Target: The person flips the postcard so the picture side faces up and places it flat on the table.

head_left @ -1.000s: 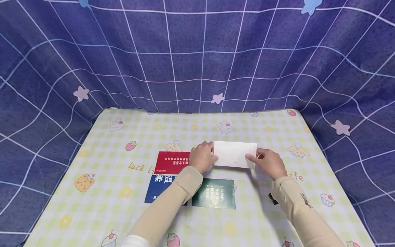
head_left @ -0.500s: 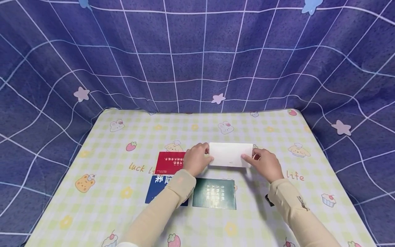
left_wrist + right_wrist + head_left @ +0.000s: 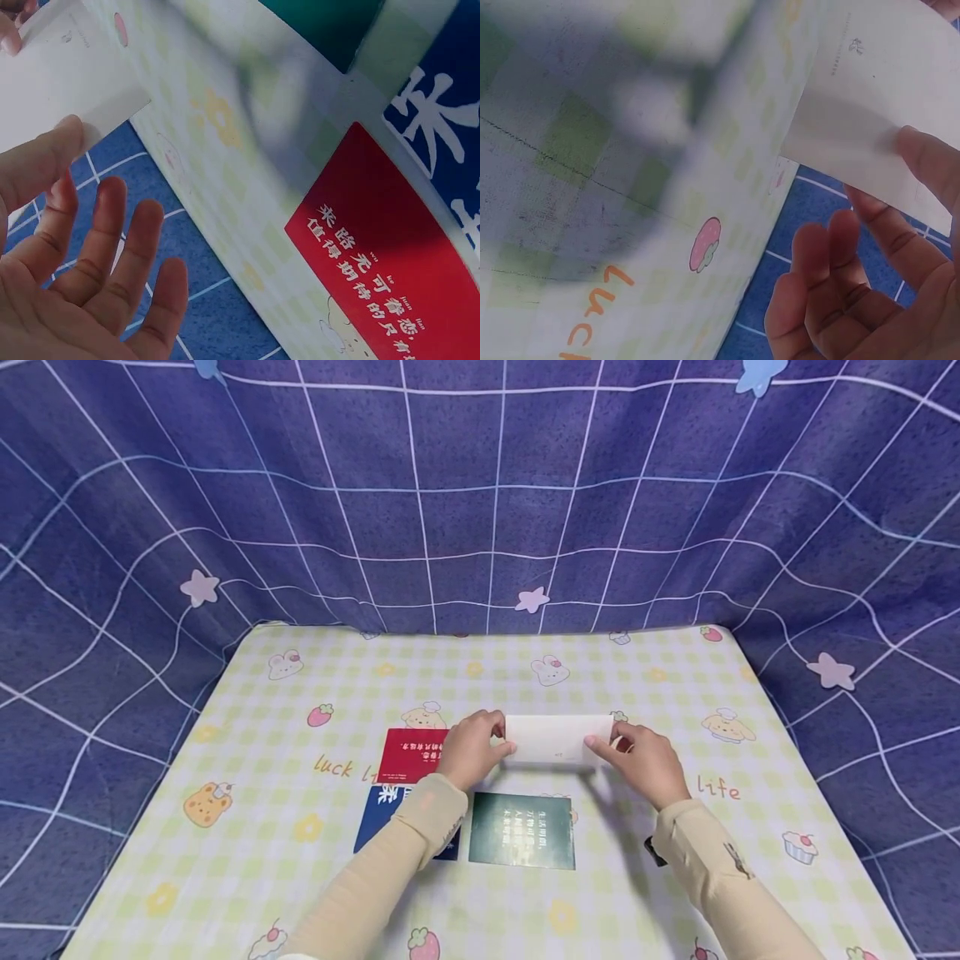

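Observation:
A blank-looking white card (image 3: 557, 739) with small faint print near its lower edge is held up off the cloth between both hands. My left hand (image 3: 474, 750) pinches its left end, thumb on the near face, as the left wrist view shows with the card (image 3: 67, 82) at top left. At the other end my right hand (image 3: 647, 765) pinches the card, its thumb (image 3: 930, 161) pressed on the printed face and the index finger behind. The remaining fingers of both hands are bent loosely. Beside and below the left hand lie a red card (image 3: 408, 756) and a blue card (image 3: 375, 818), both partly covered by the left arm.
A dark green card (image 3: 522, 832) with white characters lies flat, nearer than the white card. Some small dark object (image 3: 656, 852) shows partly beside the right sleeve. The table wears a checked cloth (image 3: 247, 860); a blue grid curtain (image 3: 450, 518) stands behind it.
Both hands have shifted a little to the left with the white card. The card looks shallower now, its angle changed. More of the red card has become covered by the left hand.

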### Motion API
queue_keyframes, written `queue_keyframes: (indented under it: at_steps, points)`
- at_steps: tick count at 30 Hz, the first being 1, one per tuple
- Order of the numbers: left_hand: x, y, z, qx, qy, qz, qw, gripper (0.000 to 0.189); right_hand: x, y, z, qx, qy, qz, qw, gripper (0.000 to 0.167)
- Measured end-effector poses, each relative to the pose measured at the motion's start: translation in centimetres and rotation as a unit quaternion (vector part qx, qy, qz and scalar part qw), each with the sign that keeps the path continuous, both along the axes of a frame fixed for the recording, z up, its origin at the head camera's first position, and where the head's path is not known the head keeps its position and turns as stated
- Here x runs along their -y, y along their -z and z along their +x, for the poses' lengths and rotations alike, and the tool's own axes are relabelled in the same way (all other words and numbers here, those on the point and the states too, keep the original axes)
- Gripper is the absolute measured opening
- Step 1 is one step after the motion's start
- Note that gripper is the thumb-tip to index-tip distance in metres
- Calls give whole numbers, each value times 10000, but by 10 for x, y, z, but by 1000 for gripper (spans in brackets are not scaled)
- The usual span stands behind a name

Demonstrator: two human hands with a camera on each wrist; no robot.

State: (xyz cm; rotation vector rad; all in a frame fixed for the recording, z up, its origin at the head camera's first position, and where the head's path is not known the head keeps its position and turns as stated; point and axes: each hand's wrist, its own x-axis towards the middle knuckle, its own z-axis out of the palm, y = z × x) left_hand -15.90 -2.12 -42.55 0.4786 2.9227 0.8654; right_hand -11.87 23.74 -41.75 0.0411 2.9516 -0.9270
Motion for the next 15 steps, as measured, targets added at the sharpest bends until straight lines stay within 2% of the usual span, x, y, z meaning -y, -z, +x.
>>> queue_keyframes:
  at_steps: [4, 8, 12, 15]
  points:
    - [3, 0, 0, 146, 87, 233, 9996, 18, -2, 0, 3, 9, 32, -280, 9996, 43]
    - [6, 2, -1, 120, 217, 532, 9983, 14, -6, 0, 4, -22, 131, -833, 9964, 44]
    - [8, 5, -2, -72, 275, 738, 9969, 14, -9, -2, 5, 63, 176, -1381, 9902, 48]
    - [9, 8, -2, -389, 264, 857, 9952, 16, -10, -3, 6, 249, 256, -1694, 9849, 50]
